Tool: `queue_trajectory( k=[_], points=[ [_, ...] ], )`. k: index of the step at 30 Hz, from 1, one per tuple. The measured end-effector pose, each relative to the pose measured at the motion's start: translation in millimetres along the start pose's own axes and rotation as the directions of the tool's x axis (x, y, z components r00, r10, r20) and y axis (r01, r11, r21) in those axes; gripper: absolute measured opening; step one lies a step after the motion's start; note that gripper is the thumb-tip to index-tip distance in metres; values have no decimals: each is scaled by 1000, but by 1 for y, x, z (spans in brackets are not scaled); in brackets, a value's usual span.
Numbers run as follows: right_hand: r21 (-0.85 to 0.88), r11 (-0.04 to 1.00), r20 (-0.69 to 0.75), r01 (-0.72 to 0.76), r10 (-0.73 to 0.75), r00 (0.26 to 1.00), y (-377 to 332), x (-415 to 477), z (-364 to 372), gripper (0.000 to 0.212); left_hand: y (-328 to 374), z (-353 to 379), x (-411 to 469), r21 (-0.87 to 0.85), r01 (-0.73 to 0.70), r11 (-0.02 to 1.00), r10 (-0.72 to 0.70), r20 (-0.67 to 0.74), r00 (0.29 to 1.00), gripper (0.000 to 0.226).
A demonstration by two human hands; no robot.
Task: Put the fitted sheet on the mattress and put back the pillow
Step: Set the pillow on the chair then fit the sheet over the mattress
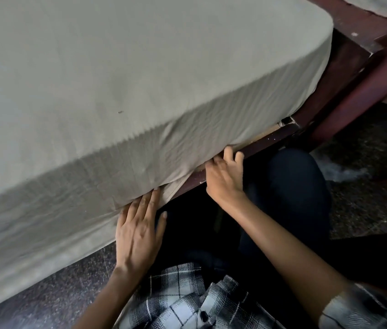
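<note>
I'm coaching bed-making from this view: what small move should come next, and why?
Probably push the loose flap of the fitted sheet in above the bed rail. It hangs over that dark rail between the hands, the left hand flat on the sheet's side, the right hand at its hem; further right the hem looks tucked.

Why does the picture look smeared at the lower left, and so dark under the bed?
Head view: the sheet is blurred at lower left, sharper near the right hand; its upper edge shows a jagged sawtooth artefact; deep shadow lies below the bed frame; no glare.
</note>
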State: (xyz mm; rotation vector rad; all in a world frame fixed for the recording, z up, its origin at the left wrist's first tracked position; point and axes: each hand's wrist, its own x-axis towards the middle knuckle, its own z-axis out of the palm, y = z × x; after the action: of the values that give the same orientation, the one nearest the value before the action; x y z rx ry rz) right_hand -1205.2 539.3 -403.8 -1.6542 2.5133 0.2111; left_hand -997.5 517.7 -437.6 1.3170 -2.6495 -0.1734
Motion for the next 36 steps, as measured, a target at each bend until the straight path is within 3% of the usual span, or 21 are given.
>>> queue_trajectory(
  k=[2, 7, 11, 15, 19, 22, 26, 30, 34, 36],
  points=[
    [19, 1000, 26, -22, 22, 999, -4, 1, 0, 31, -1, 2, -1, 20, -9, 1000, 9, -4, 1000, 49],
    [105, 994, 203, -19, -3, 979, 1, -5, -10, 52, -3, -4, 0, 8, -41, 999, 41, -20, 999, 48],
    [156, 977, -3, 144, -145, 989, -16, -33, -12, 47, -4, -6, 0, 1, -51, 999, 51, 2, 999, 48],
    [195, 933, -210, 302, -261, 942, -37, -38, -4, 46, -16, -9, -3, -69, -136, 988, 135, -21, 991, 50],
    [197, 914, -124, 354, -335, 934, -35, -33, 3, 61, -26, -16, -10, -207, -195, 959, 175, -110, 978, 45],
    [162, 932, 17, 324, -331, 943, -47, -36, -4, 73, -29, -24, -18, -241, -132, 962, 90, -178, 980, 38],
    [98, 973, 39, 208, -212, 976, -71, -38, -11, 65, -45, -27, -39, -154, 53, 987, -91, -248, 965, 33],
    [87, 991, 55, 97, -102, 993, -88, -41, -7, 53, -72, -22, -69, -51, 109, 993, -119, -285, 951, 34],
    [180, 971, 95, 155, -174, 980, -74, -43, -2, 75, -89, -16, -84, -30, 155, 987, -157, -312, 937, 43],
    [198, 963, 83, 184, -204, 975, -73, -45, -10, 66, -90, -14, -87, -17, 173, 985, -170, -290, 942, 47]
  ],
)
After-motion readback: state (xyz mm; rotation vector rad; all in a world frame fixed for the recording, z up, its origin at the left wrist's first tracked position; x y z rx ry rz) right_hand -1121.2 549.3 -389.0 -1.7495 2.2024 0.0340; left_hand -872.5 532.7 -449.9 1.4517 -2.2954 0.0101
